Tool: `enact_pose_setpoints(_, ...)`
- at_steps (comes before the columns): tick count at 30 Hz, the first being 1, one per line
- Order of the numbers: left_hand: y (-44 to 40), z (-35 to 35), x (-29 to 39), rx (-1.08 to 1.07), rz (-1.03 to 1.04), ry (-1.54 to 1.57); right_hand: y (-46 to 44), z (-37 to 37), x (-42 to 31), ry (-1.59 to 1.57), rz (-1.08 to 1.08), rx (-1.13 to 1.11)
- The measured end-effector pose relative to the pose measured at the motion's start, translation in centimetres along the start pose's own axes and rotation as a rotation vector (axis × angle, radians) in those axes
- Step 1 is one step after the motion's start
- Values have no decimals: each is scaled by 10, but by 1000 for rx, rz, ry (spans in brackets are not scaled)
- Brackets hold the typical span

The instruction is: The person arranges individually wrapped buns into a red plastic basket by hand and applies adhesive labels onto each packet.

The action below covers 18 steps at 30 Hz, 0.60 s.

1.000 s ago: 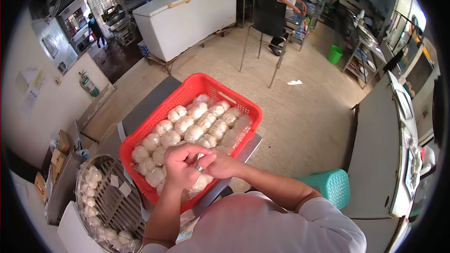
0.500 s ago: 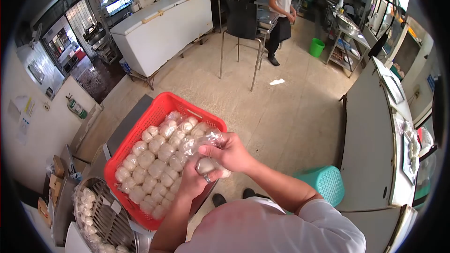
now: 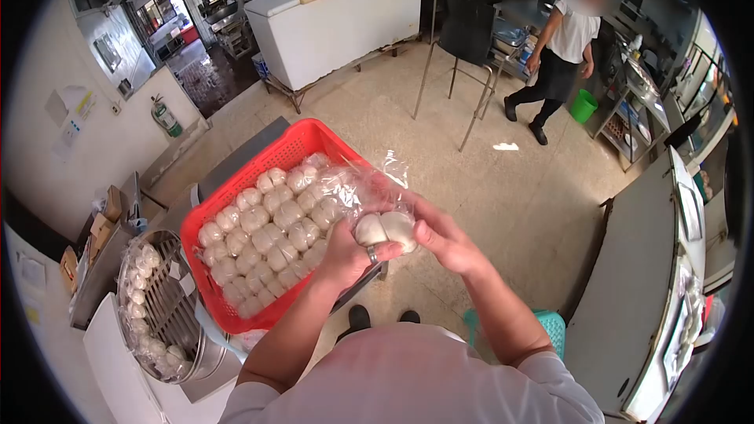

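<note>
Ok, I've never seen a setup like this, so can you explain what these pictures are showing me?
There's no machine: every picture comes from one camera worn on a person's head, looking forward and down at their own bare hands. The left hand holds a clear plastic bag of round white buns; the right hand is at its other side, though its grip is hard to judge. Beside them, a red perforated plastic basket of similar wrapped buns stands on a grey table. Further left, a round slatted metal tray holds more white buns in plastic along its edge.
</note>
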<state>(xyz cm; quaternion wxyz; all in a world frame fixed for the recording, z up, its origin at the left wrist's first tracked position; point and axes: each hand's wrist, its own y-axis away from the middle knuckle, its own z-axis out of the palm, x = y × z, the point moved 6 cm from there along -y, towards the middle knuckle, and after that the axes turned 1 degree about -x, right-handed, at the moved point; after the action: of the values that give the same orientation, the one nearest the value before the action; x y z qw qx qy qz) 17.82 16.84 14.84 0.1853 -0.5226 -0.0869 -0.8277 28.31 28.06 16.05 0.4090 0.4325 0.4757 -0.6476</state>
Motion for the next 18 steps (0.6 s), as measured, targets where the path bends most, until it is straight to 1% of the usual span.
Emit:
enact_pose_setpoints(3, -6, 17, -2, -158, 82, -467, -7, 5, -26, 369, 157, -38)
enact_pose_setpoints(4, -6, 27, -7, -144, 80, -400, -12, 2, -10, 239, 251, -73)
enact_pose_setpoints(7, 0, 30, -22, -123, 8, -261, -11, -3, 4, 403, 322, 6)
enact_pose_setpoints(8, 0, 25, -26, -121, 124, -347, -9, 1, -1, 412, 237, 54)
enact_pose_setpoints(11, 5, 11, -44, -53, -109, -197, -4, 12, -1, 373, 185, 74)
enact_pose_setpoints(12, 6, -2, -54, -21, -73, -25, -3, 21, -7, 362, 130, 72)
enact_pose_setpoints(15, 4, -32, -64, -81, -213, 238, -3, 49, -23, 778, -376, -20)
enact_pose_setpoints(16, 4, -36, -64, -154, -173, 308, -4, 54, -16, 853, -360, -42)
enact_pose_setpoints(18, 16, -56, -67, -172, -361, 556, -4, 68, -16, 999, -323, -25)
